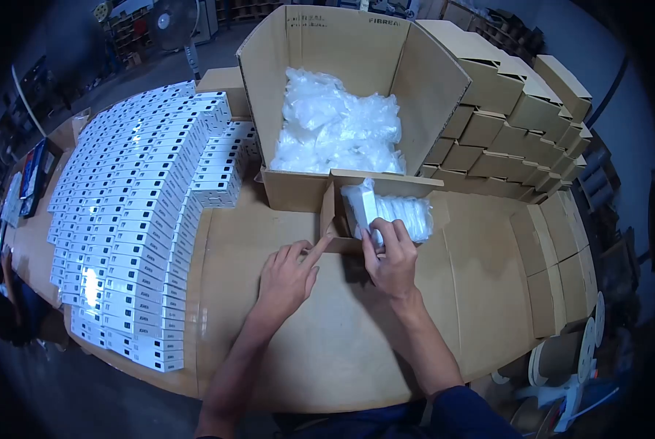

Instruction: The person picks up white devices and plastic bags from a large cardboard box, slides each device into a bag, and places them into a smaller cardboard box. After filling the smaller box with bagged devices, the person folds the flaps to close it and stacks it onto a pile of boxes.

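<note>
Two hands over a cardboard worktop [357, 344]: left hand [289, 276] open, forefinger touching a small carton [332, 219]; right hand [391, 257] gripping a white packet [375, 208] in that carton, just before a big box [320, 186] of plastic bags [338, 124]. White boxes [133, 219] stacked left.

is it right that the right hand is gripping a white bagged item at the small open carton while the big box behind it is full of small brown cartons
Not quite. In the head view the right hand does grip a white bagged item at the small open carton, but the big box behind it holds clear plastic bags, not small brown cartons. The brown cartons are stacked outside it, to the right.
</note>
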